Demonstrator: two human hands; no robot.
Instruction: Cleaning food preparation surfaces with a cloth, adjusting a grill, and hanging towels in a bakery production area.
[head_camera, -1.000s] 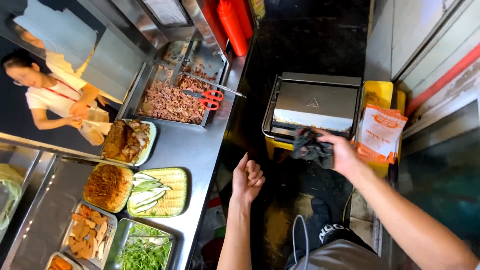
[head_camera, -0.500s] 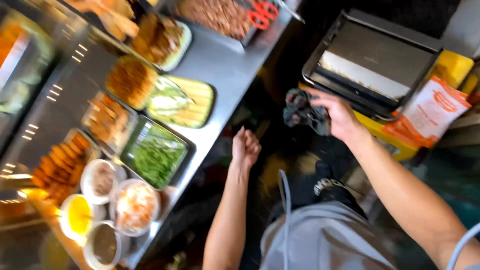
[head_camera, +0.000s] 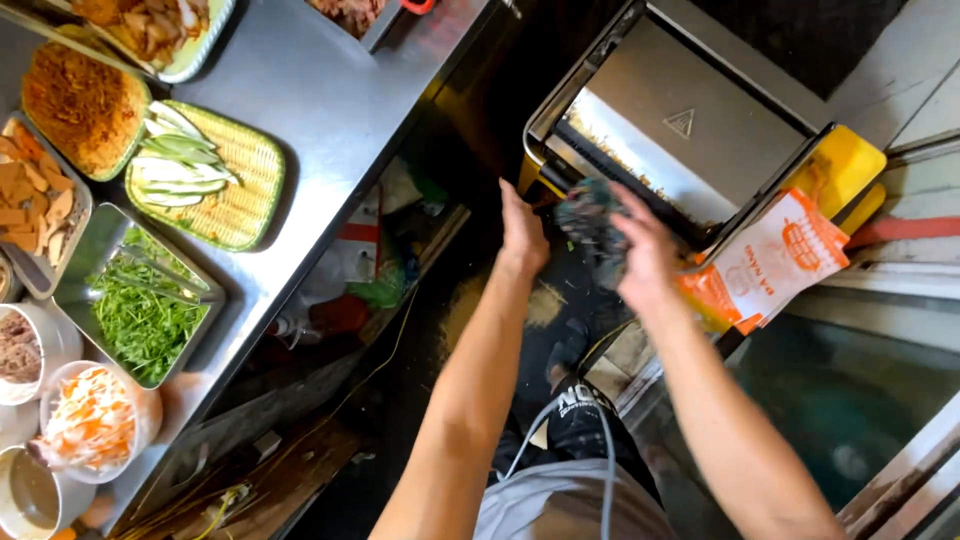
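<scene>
My right hand (head_camera: 645, 250) grips a dark crumpled cloth (head_camera: 588, 215) just in front of a steel press grill (head_camera: 680, 120) with its lid down. My left hand (head_camera: 522, 230) hovers beside the cloth, fingers together and pointing toward the grill's front edge, holding nothing. Crumbs lie along the grill's front lip. An orange-and-white paper bag (head_camera: 770, 265) leans next to the grill, right of my right hand.
A steel counter (head_camera: 320, 110) at left carries a green basket of sliced cucumber (head_camera: 205, 175), a tray of green herbs (head_camera: 140, 300), fried shredded food (head_camera: 80, 105), bowls of shredded carrot (head_camera: 90, 420). A yellow box (head_camera: 840, 165) sits behind the bag. Shelves with clutter lie under the counter.
The view has swung and drawn closer to the grill. My left hand rose from beside the counter up to the cloth; my right hand stays on the cloth at the grill's front.
</scene>
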